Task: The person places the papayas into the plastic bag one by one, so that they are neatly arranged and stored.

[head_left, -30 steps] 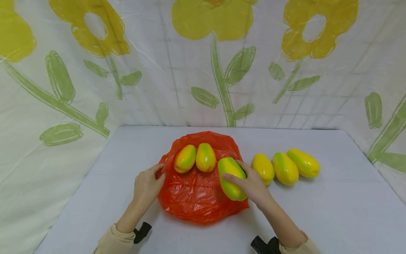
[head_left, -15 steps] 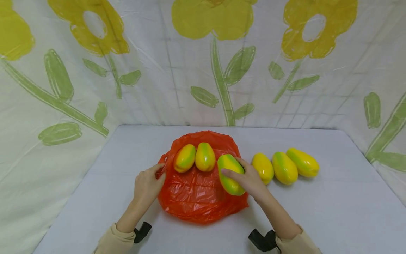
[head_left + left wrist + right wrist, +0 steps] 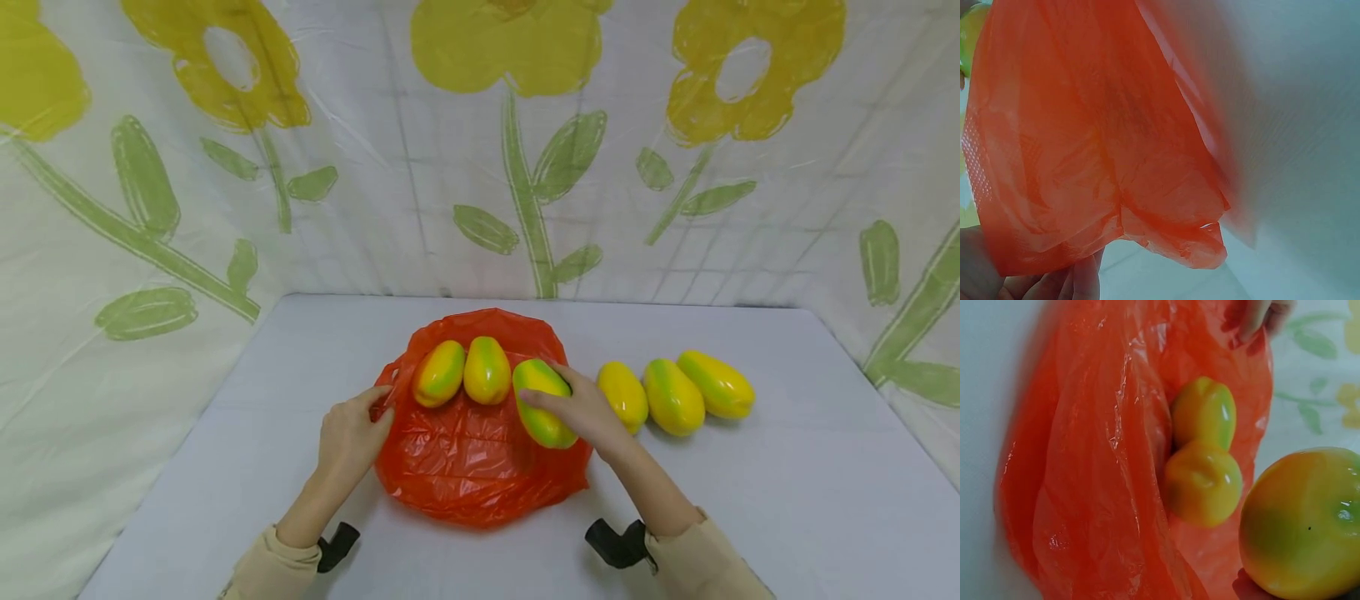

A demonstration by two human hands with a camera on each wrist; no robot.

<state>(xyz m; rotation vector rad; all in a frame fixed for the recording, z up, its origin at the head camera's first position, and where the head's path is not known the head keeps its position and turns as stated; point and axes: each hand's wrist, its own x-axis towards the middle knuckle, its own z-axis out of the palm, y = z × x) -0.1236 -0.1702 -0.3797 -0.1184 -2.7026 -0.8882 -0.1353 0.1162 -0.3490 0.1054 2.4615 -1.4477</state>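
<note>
A red plastic bag (image 3: 465,475) lies spread open on the table, with two yellow-green papayas, one (image 3: 439,375) on the left and one (image 3: 487,372) beside it, resting inside. My left hand (image 3: 348,437) pinches the bag's left edge; in the left wrist view the fingers (image 3: 1087,275) show under the red film (image 3: 1085,137). Over the bag's right side, my right hand (image 3: 588,412) grips a third papaya (image 3: 542,425), thumb across its top. The right wrist view shows this papaya (image 3: 1310,525) large and near, apart from the pair in the bag.
To the right of the bag, three more papayas lie side by side: one (image 3: 622,398), a middle one (image 3: 675,400) and an outer one (image 3: 717,385). They stand on the white table (image 3: 787,483). A flower-printed curtain (image 3: 360,183) rises behind the table.
My right hand has carried its papaya slightly farther from me over the bag. The left hand keeps its hold on the bag edge, and the other papayas stay put.
</note>
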